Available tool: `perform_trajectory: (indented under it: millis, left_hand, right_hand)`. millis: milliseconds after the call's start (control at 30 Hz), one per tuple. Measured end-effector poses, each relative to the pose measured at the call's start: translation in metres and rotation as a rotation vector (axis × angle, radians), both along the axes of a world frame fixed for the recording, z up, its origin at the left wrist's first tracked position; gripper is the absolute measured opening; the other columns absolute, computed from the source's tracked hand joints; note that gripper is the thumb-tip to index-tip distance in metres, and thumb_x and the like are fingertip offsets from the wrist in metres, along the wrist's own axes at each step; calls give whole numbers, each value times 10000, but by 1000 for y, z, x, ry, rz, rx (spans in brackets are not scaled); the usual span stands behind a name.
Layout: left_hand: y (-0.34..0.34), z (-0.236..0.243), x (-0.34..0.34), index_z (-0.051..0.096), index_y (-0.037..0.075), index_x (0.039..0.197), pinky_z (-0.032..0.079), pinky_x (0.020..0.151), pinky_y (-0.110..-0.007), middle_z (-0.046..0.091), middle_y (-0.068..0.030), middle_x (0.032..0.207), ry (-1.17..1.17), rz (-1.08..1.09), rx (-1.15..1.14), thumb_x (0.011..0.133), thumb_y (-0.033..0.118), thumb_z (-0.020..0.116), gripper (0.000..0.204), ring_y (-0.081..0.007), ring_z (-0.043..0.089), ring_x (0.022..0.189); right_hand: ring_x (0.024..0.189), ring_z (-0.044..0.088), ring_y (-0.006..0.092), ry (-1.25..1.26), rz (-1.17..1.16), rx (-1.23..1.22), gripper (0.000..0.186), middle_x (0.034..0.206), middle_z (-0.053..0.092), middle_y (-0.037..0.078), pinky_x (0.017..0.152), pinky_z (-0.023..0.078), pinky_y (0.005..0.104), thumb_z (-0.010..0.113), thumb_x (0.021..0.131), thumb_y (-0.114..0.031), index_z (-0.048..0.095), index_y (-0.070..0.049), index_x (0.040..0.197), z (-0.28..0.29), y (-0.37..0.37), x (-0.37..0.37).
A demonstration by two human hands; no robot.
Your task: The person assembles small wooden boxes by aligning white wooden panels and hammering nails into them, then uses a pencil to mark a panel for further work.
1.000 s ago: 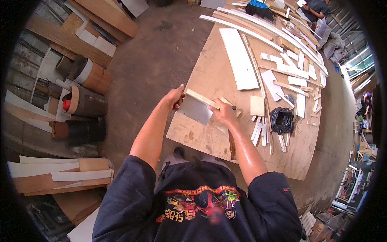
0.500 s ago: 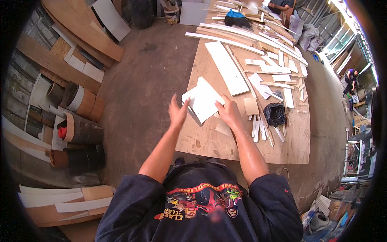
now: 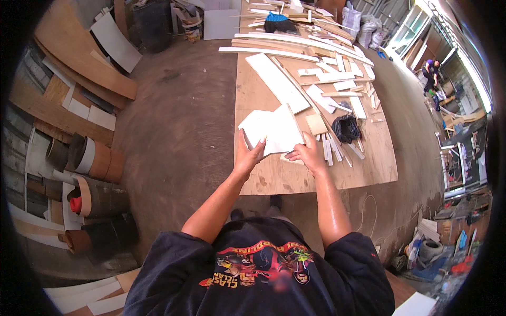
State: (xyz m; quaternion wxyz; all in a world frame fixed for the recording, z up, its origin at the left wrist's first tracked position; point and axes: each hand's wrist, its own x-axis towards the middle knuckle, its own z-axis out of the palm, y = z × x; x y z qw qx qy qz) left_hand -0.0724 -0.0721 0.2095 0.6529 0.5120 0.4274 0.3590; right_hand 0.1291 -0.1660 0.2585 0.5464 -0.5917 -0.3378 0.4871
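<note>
The white piece [image 3: 274,129] has been turned over within the last second. A grey face and a wooden edge strip were presented earlier; white faces are now directed upward, and a wood-coloured edge is seen along the right side. The grey face is no longer visible. The exact form where the white areas meet cannot be told because of glare.

The left hand [image 3: 250,158] was seen with fingers spread half a second ago. It is now closed on the lower left part of the piece, with the thumb laid over the white face. The right hand [image 3: 309,155] is placed at the lower right corner, with fingers partly curled; whether that corner is gripped or only steadied cannot be told.

The piece is held over the near left part of the counter [image 3: 363,171]. Contact with the surface cannot be confirmed. The board [image 3: 276,79] lies just beyond it; the block [image 3: 317,125], strips [image 3: 329,149] and black bag [image 3: 346,129] are located to the right.

No tool is seen in either hand. The change is therefore judged to be one of orientation and grip: the piece is being handled and turned, with its support taken mainly by the left hand.
</note>
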Motion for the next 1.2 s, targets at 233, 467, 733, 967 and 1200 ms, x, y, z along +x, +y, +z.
perform_trajectory:
  millis: [233, 467, 733, 967, 1200]
  left_hand:
    - [-37, 32, -5, 96, 62, 1625, 571, 921, -410, 435, -267, 1479, -138, -12, -9, 1014, 221, 645, 837, -303, 524, 1311]
    - [-68, 26, -7, 139, 151, 1630, 630, 818, -393, 570, -259, 1332, -400, -49, -53, 1075, 109, 495, 661, -259, 683, 1066]
    - [-118, 12, 10, 205, 193, 1633, 624, 705, -345, 624, -146, 1208, -417, 16, -96, 1099, 220, 455, 590, -173, 689, 859]
    - [-197, -3, 29, 49, 227, 1642, 586, 706, -429, 487, -218, 1425, -160, -78, -201, 1029, 424, 570, 828, -322, 663, 1025]
    - [-291, 14, 63, 206, 112, 1564, 565, 694, -466, 590, -182, 1205, -26, -135, -302, 891, 563, 665, 931, -327, 651, 975]
  right_hand:
    - [684, 733, 252, 10, -202, 39, 353, 976, 681, 181, 578, 605, 318, 509, 984, -55, 434, 46, 1313, 11, -24, 12]
    - [684, 734, 228, -26, -257, 74, 391, 953, 713, 176, 559, 597, 301, 533, 1032, -123, 454, 42, 1378, 30, -60, 16]
    - [684, 730, 220, -14, -232, 96, 324, 925, 707, 150, 582, 600, 309, 532, 1061, -179, 493, 17, 1317, 29, -117, 29]
    - [716, 712, 164, -78, -160, 84, 307, 965, 694, 97, 614, 580, 268, 612, 1035, -199, 557, -3, 1265, 11, -197, 53]
    - [812, 678, 94, -344, -66, 179, 323, 913, 696, 48, 696, 548, 261, 693, 983, -157, 632, 25, 1243, -2, -286, 55]
